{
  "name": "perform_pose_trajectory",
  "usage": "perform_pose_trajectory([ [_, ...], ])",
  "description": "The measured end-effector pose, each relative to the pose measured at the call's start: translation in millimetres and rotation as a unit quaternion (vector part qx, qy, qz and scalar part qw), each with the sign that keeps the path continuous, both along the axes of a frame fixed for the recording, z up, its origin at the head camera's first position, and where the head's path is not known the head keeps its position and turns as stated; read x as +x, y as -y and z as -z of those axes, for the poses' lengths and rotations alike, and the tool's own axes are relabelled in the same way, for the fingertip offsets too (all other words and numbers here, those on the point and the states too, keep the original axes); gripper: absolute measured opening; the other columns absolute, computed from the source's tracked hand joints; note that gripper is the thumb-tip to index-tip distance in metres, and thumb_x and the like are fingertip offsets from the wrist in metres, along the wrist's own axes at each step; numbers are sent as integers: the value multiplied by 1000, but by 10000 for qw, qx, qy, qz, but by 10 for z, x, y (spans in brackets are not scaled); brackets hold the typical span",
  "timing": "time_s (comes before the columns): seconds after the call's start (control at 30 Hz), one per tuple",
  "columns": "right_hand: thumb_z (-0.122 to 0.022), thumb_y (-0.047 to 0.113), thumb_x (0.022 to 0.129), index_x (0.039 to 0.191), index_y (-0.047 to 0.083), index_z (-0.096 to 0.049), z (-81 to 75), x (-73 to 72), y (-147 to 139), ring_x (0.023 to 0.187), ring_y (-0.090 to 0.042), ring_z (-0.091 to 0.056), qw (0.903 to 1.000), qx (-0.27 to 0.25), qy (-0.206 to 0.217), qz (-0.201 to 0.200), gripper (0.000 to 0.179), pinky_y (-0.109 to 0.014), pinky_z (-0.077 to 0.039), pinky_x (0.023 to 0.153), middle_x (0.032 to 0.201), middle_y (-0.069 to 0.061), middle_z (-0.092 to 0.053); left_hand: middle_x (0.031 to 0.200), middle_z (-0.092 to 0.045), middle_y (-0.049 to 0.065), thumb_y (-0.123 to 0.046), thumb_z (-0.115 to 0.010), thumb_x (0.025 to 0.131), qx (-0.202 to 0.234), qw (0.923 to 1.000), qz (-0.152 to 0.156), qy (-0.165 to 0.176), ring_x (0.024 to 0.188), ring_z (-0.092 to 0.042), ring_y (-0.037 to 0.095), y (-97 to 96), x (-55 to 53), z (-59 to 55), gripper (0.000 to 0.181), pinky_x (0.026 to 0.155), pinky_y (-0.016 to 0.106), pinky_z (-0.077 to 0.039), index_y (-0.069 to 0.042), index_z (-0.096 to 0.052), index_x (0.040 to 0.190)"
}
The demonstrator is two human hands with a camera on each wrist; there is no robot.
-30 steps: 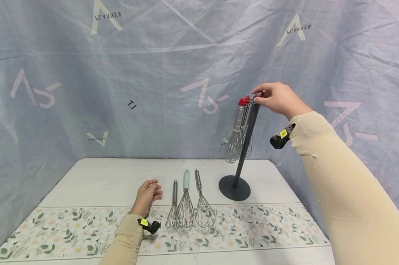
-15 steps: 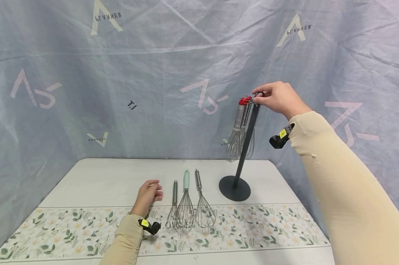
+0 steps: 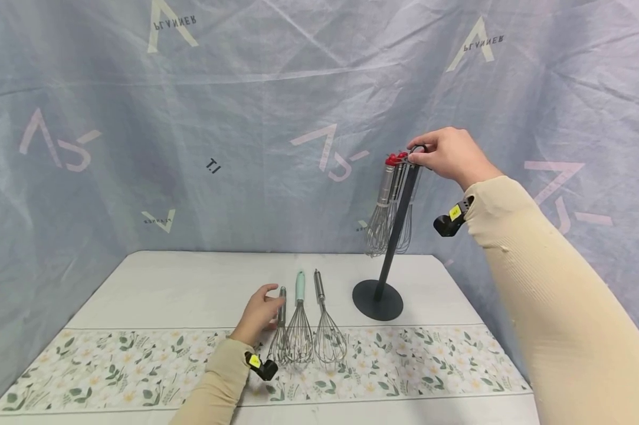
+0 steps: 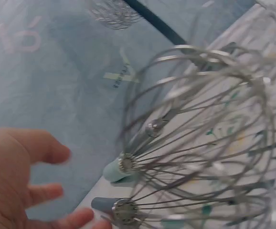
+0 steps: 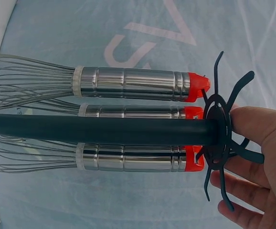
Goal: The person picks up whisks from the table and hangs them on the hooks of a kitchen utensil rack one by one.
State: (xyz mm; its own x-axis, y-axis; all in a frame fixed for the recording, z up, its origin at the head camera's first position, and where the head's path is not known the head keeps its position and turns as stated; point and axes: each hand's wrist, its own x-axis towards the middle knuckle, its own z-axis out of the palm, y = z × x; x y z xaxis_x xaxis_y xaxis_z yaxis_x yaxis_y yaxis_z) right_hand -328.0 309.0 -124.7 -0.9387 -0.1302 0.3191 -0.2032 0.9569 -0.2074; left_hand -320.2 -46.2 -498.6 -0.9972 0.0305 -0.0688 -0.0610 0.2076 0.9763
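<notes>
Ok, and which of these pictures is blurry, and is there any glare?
Left wrist view: whisk wires badly smeared, left hand soft too; right wrist view: sharper, bright highlights along the steel handles; head view: fairly crisp, stand clearly outlined.

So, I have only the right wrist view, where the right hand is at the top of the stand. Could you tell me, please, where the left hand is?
Observer: The left hand is at the handle of the leftmost whisk on the table; I cannot tell if it touches.
Operator: Thank you. And how many whisks are lying there in total?
Observer: Three, side by side.
Operator: I also cannot see the lower end of the stand. What is there?
Observer: A round dark base, on the table.
</notes>
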Motion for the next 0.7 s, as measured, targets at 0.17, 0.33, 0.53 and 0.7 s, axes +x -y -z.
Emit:
perform_pose_trajectory([
  [0.17,-61,35,101,139,17,-63,-4,3,0,117,-34,-56,10000,1,20,11,42,-54,-46,90,130,-18,-61,133,-58,25,-19,-72,93,-873,9960,145,129,92,-66,28,-63,21,5,69,58,36,-54,-9,-41,153],
  [0.33,-60,37,101,140,18,-62,-8,10,-2,115,-34,-55,10000,-2,34,50,43,-53,-46,89,129,-18,-61,110,-68,19,-9,-76,85,-1567,9875,171,20,60,-59,20,-115,40,-17,72,50,35,-49,-3,-45,149],
  [0.53,-59,38,102,140,18,-62,2,13,2,111,-32,-56,10000,-3,51,46,43,-51,-46,86,127,-16,-62,100,-68,17,-5,-78,80,-2297,9730,107,-223,55,-56,20,-149,57,-38,66,50,34,-47,2,-53,140],
  [0.7,-59,37,102,140,17,-62,1,14,4,110,-32,-56,10000,31,33,44,43,-50,-46,86,126,-16,-62,90,-68,15,-2,-75,80,-2400,9702,125,-314,50,-55,20,-136,57,-49,62,47,34,-45,5,-54,138],
])
